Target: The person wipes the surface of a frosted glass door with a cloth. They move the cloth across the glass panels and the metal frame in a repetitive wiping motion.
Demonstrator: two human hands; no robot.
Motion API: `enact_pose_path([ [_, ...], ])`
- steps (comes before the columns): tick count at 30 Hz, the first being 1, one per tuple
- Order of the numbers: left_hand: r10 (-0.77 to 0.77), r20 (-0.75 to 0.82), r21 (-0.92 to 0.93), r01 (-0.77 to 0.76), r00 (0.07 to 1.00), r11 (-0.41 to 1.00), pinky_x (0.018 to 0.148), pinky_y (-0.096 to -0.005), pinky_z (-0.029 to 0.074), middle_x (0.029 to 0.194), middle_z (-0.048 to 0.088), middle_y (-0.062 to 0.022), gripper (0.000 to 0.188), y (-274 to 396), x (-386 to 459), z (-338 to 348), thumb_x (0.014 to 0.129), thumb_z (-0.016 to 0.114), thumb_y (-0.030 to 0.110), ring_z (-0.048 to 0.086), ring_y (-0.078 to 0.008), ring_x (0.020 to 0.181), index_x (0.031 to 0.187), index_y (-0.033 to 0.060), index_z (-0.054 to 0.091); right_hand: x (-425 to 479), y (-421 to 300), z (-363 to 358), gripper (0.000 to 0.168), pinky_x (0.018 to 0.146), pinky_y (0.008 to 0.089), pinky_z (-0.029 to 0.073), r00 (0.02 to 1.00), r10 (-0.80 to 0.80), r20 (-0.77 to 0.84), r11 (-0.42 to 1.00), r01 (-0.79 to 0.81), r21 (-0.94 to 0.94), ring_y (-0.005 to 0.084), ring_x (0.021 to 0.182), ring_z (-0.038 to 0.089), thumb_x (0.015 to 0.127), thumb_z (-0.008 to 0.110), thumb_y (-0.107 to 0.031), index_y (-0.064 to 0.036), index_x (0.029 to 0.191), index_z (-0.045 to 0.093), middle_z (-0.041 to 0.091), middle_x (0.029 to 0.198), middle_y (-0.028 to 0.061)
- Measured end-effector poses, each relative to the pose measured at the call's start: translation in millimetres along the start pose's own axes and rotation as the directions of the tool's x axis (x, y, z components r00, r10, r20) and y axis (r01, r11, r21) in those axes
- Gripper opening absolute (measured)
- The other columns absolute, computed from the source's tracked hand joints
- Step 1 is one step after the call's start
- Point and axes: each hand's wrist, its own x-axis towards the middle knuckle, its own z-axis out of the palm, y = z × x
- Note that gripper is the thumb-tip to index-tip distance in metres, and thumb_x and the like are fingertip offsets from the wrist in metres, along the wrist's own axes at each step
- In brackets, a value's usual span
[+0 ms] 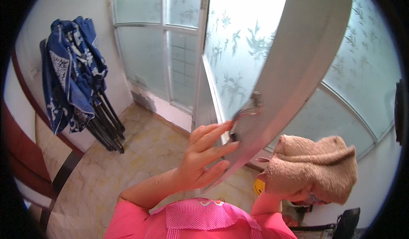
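Note:
My left hand (204,159) reaches forward with its fingers apart. Its fingertips are at the edge of a door (274,89), right beside the blurred metal door handle (250,106); whether they press on it is hard to tell. The door stands ajar at an angle in front of me, and its glass panel (243,41) has a frosted leaf pattern. On my right, a folded brown towel (316,168) with a fuzzy surface rests on my right hand (262,176). Most of that hand is hidden by the towel, with only some fingertips showing at its left side.
Folded chairs in blue and white cloth (73,69), with black legs, lean against the left wall. Frosted glass panels (143,54) flank the doorway. A yellow round object (259,186) lies low behind my right arm. Black items (348,223) are at lower right. The floor (143,137) is marbled tile.

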Motion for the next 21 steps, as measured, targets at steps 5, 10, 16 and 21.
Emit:
enact_pose_path([
  [5,0.057,0.035,-0.451,-0.035,0.998,0.892,0.110,-0.0432,0.028,0.144,0.045,-0.0219,0.058,17,36,32,0.093,0.059,0.039,0.042,-0.0358,0.132,0.137,0.0008,0.050,19,-31,-24,0.063,0.097,0.0410,0.043,0.944,-0.073,0.323,0.994,0.097,-0.059,0.0319,0.111,0.053,0.076,0.065,-0.024,0.001,0.131,0.047,0.051,0.124,0.0189],
  [10,-0.097,0.233,-0.850,0.251,0.968,0.463,0.111,-0.0410,0.029,0.154,0.025,-0.0141,0.108,8,42,54,0.077,0.082,0.034,0.035,-0.0266,0.136,0.153,0.0044,0.010,15,5,-2,0.066,0.098,0.0404,0.042,0.767,0.148,0.624,0.982,-0.038,-0.186,0.0342,0.112,0.053,0.073,0.069,-0.018,0.002,0.131,0.047,0.050,0.125,0.0213],
  [16,-0.412,0.507,-0.806,0.586,0.757,0.086,0.105,-0.0338,0.038,0.134,0.044,-0.0079,0.088,-36,42,85,0.080,0.081,0.026,0.043,-0.0174,0.126,0.146,0.0051,0.027,39,48,23,0.064,0.101,0.0420,0.041,0.472,0.273,0.838,0.961,-0.095,-0.260,0.0370,0.120,0.051,0.078,0.072,-0.019,0.000,0.134,0.049,0.048,0.131,0.0228],
  [21,-0.711,0.434,-0.856,0.499,0.553,-0.135,0.101,-0.0330,0.043,0.126,0.053,-0.0059,0.063,-60,56,129,0.088,0.073,0.029,0.051,-0.0167,0.119,0.138,0.0064,0.042,55,95,19,0.058,0.105,0.0404,0.038,0.362,0.314,0.878,0.949,-0.102,-0.297,0.0364,0.126,0.047,0.084,0.070,-0.017,0.000,0.135,0.049,0.045,0.136,0.0223],
])
